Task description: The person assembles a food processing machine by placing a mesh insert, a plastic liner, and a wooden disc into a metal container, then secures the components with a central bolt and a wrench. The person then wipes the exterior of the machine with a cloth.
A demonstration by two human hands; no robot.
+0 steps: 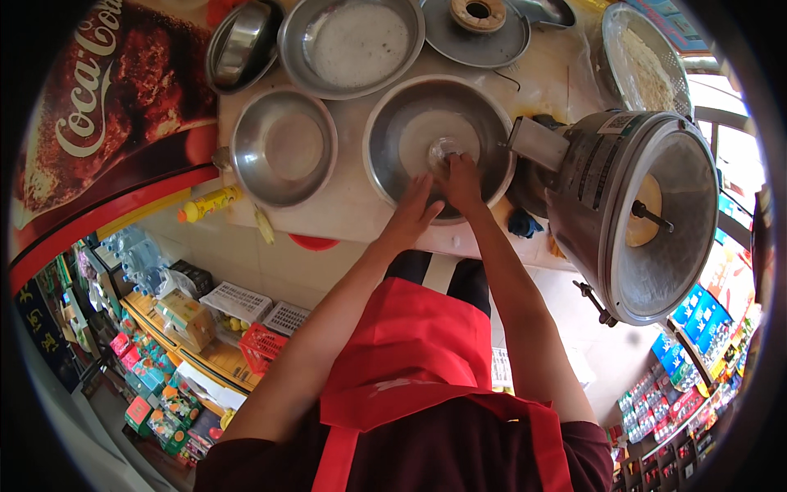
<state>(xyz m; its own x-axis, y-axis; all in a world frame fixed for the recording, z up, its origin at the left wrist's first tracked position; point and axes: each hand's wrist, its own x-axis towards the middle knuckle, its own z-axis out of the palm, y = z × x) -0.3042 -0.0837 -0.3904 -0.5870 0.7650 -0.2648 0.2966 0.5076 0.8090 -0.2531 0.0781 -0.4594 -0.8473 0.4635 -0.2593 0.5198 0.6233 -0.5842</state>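
A wide steel bowl [374, 164] stands on the table in front of me. My right hand [463, 182] reaches over its near rim with fingers closed on a small, clear, rounded thing [443, 148], which looks like a cup. My fingers partly cover it, so its exact kind is unclear. Beside it, my left hand [415, 215] hangs over the bowl's near edge, its fingers stretched out and holding nothing. A pale round patch shows on the bowl's bottom; I cannot tell whether there is liquid in it.
To the left sits a shallower steel bowl [244, 156]. Behind are a basin with foamy whitish liquid [361, 45] and a metal lid [438, 37]. A large metal machine with a round drum [602, 176] stands close on the right. A yellow bottle [210, 204] lies at the table's left edge.
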